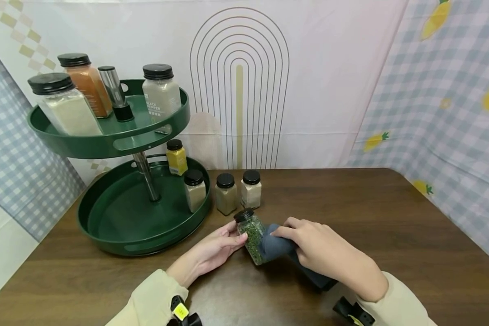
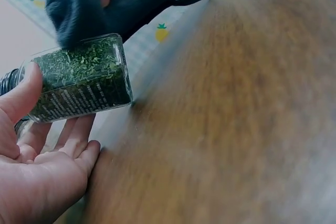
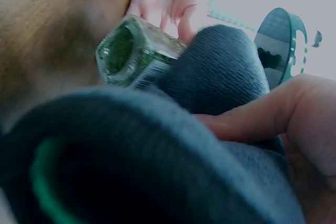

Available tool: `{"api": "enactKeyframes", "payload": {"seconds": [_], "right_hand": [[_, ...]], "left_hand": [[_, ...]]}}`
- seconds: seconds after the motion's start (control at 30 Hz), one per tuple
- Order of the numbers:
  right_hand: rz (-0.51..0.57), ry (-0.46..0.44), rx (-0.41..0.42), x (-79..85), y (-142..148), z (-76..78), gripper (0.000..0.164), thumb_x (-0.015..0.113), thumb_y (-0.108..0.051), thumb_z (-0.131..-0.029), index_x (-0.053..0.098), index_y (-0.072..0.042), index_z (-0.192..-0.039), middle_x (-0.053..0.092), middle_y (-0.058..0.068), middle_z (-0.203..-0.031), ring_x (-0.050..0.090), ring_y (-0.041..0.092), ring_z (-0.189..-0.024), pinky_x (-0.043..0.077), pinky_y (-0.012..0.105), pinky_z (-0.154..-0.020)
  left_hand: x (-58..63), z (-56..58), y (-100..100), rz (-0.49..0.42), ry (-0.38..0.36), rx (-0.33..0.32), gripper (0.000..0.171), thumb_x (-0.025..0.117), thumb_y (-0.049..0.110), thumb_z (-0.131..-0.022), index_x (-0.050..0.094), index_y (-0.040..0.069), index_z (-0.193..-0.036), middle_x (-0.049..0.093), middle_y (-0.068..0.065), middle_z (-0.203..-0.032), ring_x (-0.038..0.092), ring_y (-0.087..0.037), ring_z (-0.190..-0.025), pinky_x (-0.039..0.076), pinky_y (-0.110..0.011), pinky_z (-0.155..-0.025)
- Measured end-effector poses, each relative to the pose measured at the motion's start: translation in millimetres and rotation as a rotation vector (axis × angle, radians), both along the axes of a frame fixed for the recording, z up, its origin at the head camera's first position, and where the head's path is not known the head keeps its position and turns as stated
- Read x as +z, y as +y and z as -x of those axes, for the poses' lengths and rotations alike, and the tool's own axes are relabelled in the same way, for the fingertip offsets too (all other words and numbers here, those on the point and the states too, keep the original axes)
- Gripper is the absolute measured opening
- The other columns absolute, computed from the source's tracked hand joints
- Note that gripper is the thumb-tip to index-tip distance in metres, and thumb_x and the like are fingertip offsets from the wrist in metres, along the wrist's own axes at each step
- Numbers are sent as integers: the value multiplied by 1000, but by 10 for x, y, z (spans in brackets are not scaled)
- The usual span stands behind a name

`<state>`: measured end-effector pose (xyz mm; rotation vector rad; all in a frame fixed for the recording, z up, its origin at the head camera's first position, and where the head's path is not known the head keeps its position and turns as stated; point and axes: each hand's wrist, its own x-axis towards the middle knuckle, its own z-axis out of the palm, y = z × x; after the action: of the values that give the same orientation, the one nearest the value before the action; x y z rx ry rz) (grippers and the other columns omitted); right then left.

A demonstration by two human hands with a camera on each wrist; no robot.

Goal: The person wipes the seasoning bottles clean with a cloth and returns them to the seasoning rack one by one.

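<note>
A glass spice jar of green dried herbs (image 1: 253, 240), black-capped, tilts above the wooden table. My left hand (image 1: 216, 250) holds it near the cap, thumb on one side and fingers beneath, as the left wrist view shows. A dark blue-grey cloth (image 1: 276, 244) lies against the jar's side. My right hand (image 1: 315, 244) grips this cloth between thumb and fingers, and its loose end hangs down toward the table. In the right wrist view the jar's base (image 3: 118, 53) faces the camera, and folds of cloth (image 3: 215, 66) cover part of the glass.
A green two-tier round stand (image 1: 146, 244) is at the left, with large jars (image 1: 71, 111) and a pepper mill (image 1: 116, 93) on top. Its lower tray holds a yellow jar (image 1: 177, 158) and a pale jar (image 1: 195, 194). Two small jars (image 1: 226, 197) stand beside it.
</note>
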<state>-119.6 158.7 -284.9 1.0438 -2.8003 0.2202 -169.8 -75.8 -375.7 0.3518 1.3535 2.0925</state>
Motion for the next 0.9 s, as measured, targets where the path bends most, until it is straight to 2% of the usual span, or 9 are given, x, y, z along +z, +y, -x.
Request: {"api": "enactKeyframes", "payload": {"seconds": [0.13,0.37,0.5,0.57,0.67,0.77,0.9], "right_hand": [[-33,-82,6,28,27,-9,48,54,12,-72,66,-20,-106,60,-3,-92,52,8,-63,37,21,-50],[-136,-201,0,41,91,-4,49,58,12,-70,66,-21,-106,59,-3,-92,60,15,-76,41,27,-54],[-124,-222,-22,113,165,-13,49,57,11,-73,66,-23,-108,59,-5,-97,60,14,-80,41,27,-57],[-81,-172,-16,156,196,-14,51,54,10,-74,65,-24,-110,60,-6,-100,57,11,-76,41,25,-58],[11,-28,-3,190,199,-10,52,54,9,-76,63,-24,-115,60,-7,-103,58,8,-78,45,25,-61],[111,124,-3,168,144,9,52,58,8,-77,61,-23,-119,60,-5,-108,61,9,-86,50,28,-68],[195,217,-15,83,41,32,55,64,6,-76,58,-22,-123,59,-1,-114,62,16,-96,52,34,-73]], "left_hand": [[-21,14,-7,-15,-4,-7,69,54,5,-92,13,4,-148,22,-19,-151,28,-22,-136,11,-39,-116],[-70,34,-40,-117,-51,-38,68,46,2,-95,4,2,-148,10,-19,-154,13,-30,-142,9,-40,-116],[-87,40,-41,-133,-80,-29,72,44,0,-95,-5,2,-148,-1,-19,-155,6,-30,-142,9,-40,-116],[-86,39,-43,-135,-90,-21,74,42,-1,-95,-11,2,-147,-8,-19,-155,3,-29,-143,8,-41,-116],[-78,36,-45,-136,-108,-8,77,41,-2,-95,-17,3,-145,-17,-18,-154,0,-29,-143,7,-41,-115],[-70,32,-47,-129,-108,-8,78,41,-3,-95,-19,4,-145,-19,-18,-153,0,-29,-143,7,-41,-115],[-59,25,-48,-111,-104,-12,78,41,-1,-95,-19,4,-145,-21,-19,-152,0,-31,-143,6,-42,-115]]}}
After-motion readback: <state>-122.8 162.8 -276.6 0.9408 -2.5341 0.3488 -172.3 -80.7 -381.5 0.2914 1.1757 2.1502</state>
